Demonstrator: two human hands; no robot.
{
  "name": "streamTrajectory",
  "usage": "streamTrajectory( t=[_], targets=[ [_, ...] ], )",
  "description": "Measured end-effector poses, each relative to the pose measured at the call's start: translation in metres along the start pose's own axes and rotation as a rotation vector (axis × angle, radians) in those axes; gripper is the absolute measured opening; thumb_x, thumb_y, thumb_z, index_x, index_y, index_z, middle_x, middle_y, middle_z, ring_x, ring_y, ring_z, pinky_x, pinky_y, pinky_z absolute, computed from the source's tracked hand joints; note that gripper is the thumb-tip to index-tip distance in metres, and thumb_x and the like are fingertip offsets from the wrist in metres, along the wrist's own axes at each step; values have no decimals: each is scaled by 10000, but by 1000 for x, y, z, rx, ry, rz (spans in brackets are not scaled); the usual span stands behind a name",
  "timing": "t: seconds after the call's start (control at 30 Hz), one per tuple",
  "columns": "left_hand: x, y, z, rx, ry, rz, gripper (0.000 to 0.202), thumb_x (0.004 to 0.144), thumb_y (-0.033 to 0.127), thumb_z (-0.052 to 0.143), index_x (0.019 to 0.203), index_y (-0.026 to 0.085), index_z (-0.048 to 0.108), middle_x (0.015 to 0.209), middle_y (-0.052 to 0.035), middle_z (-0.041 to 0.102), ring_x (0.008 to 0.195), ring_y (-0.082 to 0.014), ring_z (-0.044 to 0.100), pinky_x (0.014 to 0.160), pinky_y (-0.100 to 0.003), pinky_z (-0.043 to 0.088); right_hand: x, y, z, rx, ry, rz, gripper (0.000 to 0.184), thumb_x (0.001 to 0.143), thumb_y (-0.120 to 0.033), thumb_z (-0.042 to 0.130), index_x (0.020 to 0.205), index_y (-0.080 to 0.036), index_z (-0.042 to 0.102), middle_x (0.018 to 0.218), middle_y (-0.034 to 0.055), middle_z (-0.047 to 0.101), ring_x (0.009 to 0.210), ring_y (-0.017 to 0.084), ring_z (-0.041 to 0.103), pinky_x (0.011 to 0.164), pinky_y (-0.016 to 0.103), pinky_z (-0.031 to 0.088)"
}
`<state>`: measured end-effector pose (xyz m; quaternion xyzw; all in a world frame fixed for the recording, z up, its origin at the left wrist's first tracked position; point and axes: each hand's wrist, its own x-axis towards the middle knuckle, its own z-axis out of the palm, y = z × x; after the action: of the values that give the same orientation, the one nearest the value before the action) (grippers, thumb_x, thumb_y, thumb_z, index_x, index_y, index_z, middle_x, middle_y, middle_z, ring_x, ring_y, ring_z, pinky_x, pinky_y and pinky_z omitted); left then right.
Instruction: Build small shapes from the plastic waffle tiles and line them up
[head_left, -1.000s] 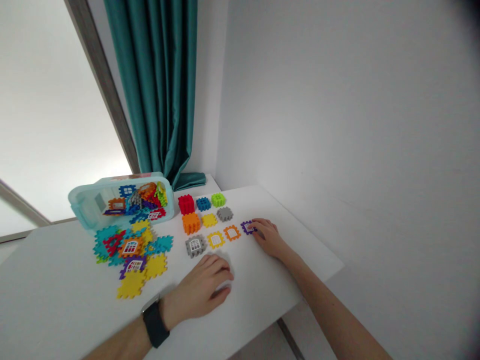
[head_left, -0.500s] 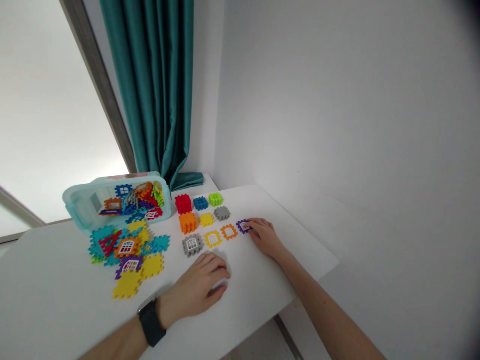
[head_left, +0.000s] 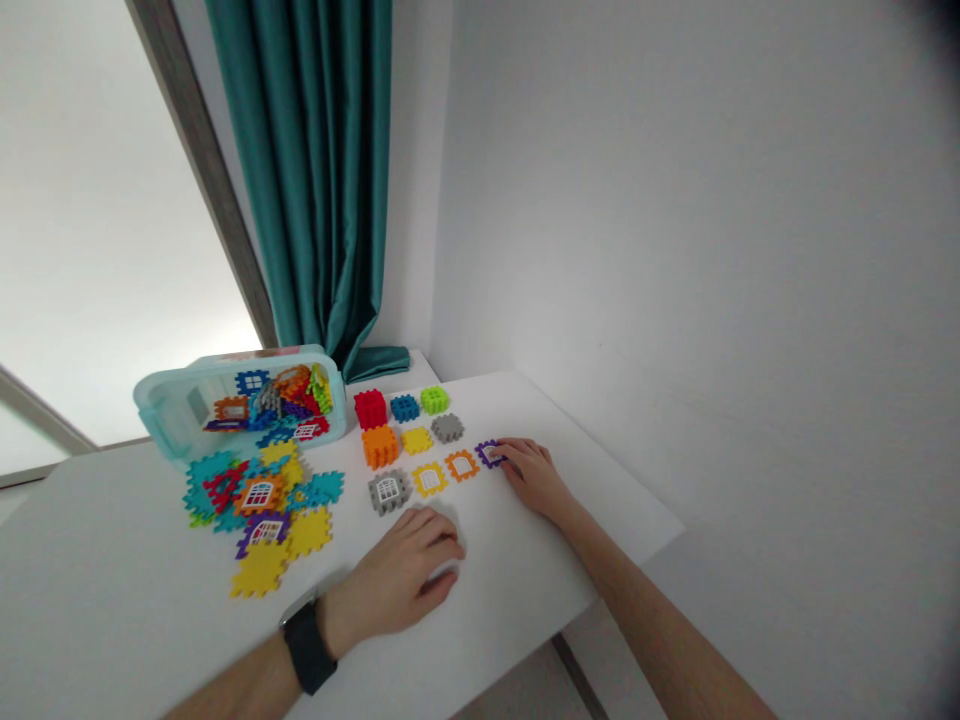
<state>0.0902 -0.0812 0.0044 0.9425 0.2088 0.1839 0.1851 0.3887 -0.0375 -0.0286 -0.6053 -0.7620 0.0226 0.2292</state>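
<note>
My right hand (head_left: 529,475) lies on the white table with its fingertips on a purple window-frame tile (head_left: 489,453). That tile ends a row with an orange frame tile (head_left: 461,464), a yellow frame tile (head_left: 429,479) and a grey window tile (head_left: 389,491). My left hand (head_left: 397,570), wearing a black watch, rests curled on the table just below that grey tile. Farther back stand a red block (head_left: 370,409), a blue block (head_left: 404,408), a lime block (head_left: 434,400), an orange block (head_left: 380,447), a flat yellow tile (head_left: 417,441) and a flat grey tile (head_left: 448,428).
A loose pile of interlocking tiles (head_left: 259,510) lies left of my hands. Behind it, a translucent aqua plastic box (head_left: 240,405) full of tiles sits tilted. A teal curtain (head_left: 307,180) hangs at the back, and a white wall (head_left: 600,250) runs along the right.
The view shifts slightly from frame to frame. Both hands stay in place, and none of the tiles has visibly moved.
</note>
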Motion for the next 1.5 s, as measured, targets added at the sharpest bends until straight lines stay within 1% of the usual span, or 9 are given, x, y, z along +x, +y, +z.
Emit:
streamTrajectory(
  t=[0.3, 0.47, 0.6, 0.73, 1.1, 1.23, 1.33, 1.4, 1.5],
  targets=[
    [0, 0, 1, 43, 5, 16, 141, 939, 183, 562, 1054, 232, 626, 1087, -57, 648, 1062, -236, 559, 936, -396, 447, -4, 3, 4, 31, 47, 20, 393, 931, -169, 478, 1290, -254, 612, 1394, 103, 586, 1294, 260, 523, 1085, 499, 410],
    [0, -3, -10, 124, 83, 3, 124, 937, 183, 548, 1011, 225, 638, 1106, -74, 649, 1054, -245, 572, 940, -419, 451, -5, -15, 5, 86, 98, -50, 401, 913, -149, 476, 1283, -231, 606, 1402, 123, 570, 1313, 271, 515, 1096, 505, 425],
    [-4, -9, -31, 164, 176, -49, 149, 934, 182, 541, 1041, 225, 636, 1129, -81, 649, 1077, -252, 577, 971, -432, 453, -3, -44, 8, 107, 81, -139, 393, 922, -159, 483, 1285, -251, 604, 1407, 119, 572, 1319, 269, 518, 1117, 513, 409],
    [-23, -19, -55, 204, 227, -107, 175, 948, 188, 512, 1065, 220, 638, 1145, -87, 646, 1093, -255, 579, 946, -416, 468, 5, -80, 13, 133, 85, -217, 382, 934, -167, 472, 1281, -248, 608, 1399, 131, 577, 1321, 276, 516, 1118, 525, 399],
    [-124, -59, -111, 370, 326, -381, 191, 954, 243, 501, 1039, 216, 670, 1107, -71, 672, 1042, -245, 605, 966, -436, 485, 44, -186, 29, 223, -1, -461, 382, 948, -161, 447, 1269, -246, 636, 1322, 108, 630, 1263, 277, 529, 1094, 509, 395],
    [-157, -72, -115, 438, 355, -443, 216, 943, 235, 519, 1098, 219, 668, 1170, -83, 669, 1124, -263, 595, 964, -436, 492, 58, -228, 34, 230, -103, -557, 334, 964, -170, 464, 1234, -242, 645, 1255, 99, 659, 1208, 271, 544, 1053, 485, 410],
    [-175, -81, -110, 465, 381, -483, 227, 944, 223, 517, 1122, 213, 659, 1146, -92, 671, 1091, -258, 610, 935, -427, 500, 62, -254, 43, 198, -196, -605, 294, 974, -172, 475, 1193, -247, 657, 1166, 88, 688, 1139, 265, 575, 1003, 462, 438],
    [-182, -86, -105, 480, 439, -527, 235, 935, 189, 502, 1112, 205, 656, 1105, -94, 678, 1054, -252, 617, 925, -427, 500, 64, -267, 53, 181, -219, -621, 327, 963, -129, 465, 1205, -246, 649, 1215, 81, 678, 1180, 263, 564, 1023, 462, 435],
    [-185, -91, -98, 481, 473, -548, 267, 923, 176, 506, 1145, 210, 650, 1126, -96, 672, 1057, -251, 610, 923, -429, 502, 64, -282, 70, 165, -215, -600, 422, 945, -99, 465, 1325, -242, 578, 1378, 89, 604, 1273, 263, 522, 1049, 454, 445]
  ],
)
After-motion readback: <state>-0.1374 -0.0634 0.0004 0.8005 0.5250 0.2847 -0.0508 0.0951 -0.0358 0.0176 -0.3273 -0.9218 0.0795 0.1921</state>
